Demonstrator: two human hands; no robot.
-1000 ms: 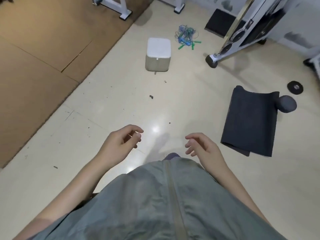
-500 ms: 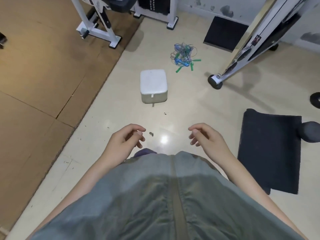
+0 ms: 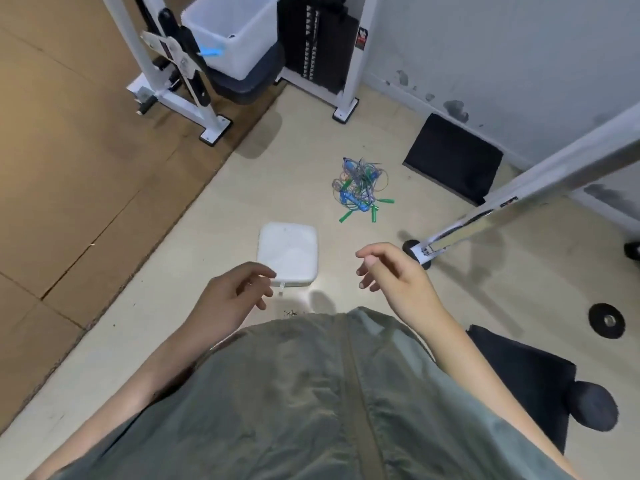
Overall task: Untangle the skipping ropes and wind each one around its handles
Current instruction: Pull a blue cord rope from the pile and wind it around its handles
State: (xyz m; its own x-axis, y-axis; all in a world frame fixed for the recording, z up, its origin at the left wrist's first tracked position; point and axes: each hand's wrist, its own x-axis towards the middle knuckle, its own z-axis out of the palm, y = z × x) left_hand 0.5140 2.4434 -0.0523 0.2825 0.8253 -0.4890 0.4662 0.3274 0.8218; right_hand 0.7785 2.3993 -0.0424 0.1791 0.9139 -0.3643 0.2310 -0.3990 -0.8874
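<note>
A tangled heap of skipping ropes [image 3: 360,187] with green and blue handles lies on the pale tiled floor, well ahead of me. My left hand [image 3: 230,297] hangs in front of my body with loosely curled fingers and holds nothing. My right hand [image 3: 391,275] hangs beside it, equally loose and bare. Both hands are far short of the ropes.
A white square box [image 3: 288,252] stands on the floor between me and the ropes. A slanted white machine bar with a black foot [image 3: 420,254] runs at the right. Gym frames [image 3: 180,98] and a clear bin [image 3: 232,32] stand at the back. Brown board floor [image 3: 69,168] lies left, dark mat [image 3: 519,368] right.
The view has advanced toward the ropes and the white box, which now appear larger and closer. Both hands stay loose and hold nothing.
</note>
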